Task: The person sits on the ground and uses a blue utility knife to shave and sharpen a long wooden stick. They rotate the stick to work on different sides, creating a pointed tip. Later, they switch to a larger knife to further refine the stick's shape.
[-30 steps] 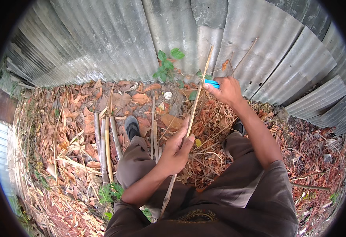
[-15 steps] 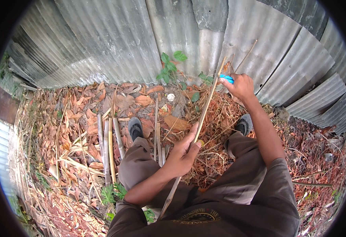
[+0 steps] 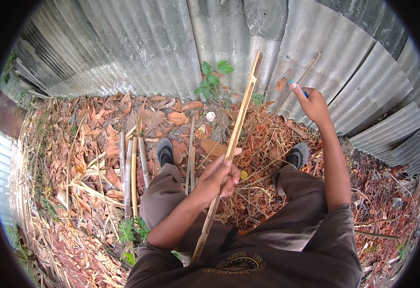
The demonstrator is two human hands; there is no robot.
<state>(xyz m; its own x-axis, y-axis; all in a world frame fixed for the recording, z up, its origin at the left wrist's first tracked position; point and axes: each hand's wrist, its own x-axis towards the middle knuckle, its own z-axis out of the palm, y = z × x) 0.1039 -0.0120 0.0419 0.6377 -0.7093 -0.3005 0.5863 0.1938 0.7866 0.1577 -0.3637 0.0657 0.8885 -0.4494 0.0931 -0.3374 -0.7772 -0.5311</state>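
Note:
My left hand [image 3: 214, 181] is closed round a long split bamboo strip [image 3: 240, 114] near its middle. The strip leans upward to the right, its lower end against my shirt. Its pale inner face shows, with a hollow and a darker patch close to the upper tip. Off to the right of that tip, my right hand [image 3: 314, 106] grips a small blue tool [image 3: 305, 94]. Most of the tool is hidden in the fingers, and any blade cannot be made out. The tool is apart from the strip.
Upright corrugated metal sheets [image 3: 138, 48] form a wall ahead. Several bamboo pieces [image 3: 134, 177] lie left of my left shoe [image 3: 164, 151]. Dry leaves [image 3: 99, 125] and shavings [image 3: 255, 192] cover the ground. A green plant [image 3: 210, 79] grows at the wall's foot; thin sticks [image 3: 308, 68] lean there.
My right hand has drawn away from the strip to the right, taking the blue tool along. The strip has turned, showing its inner face, and its tip has shifted up and left.

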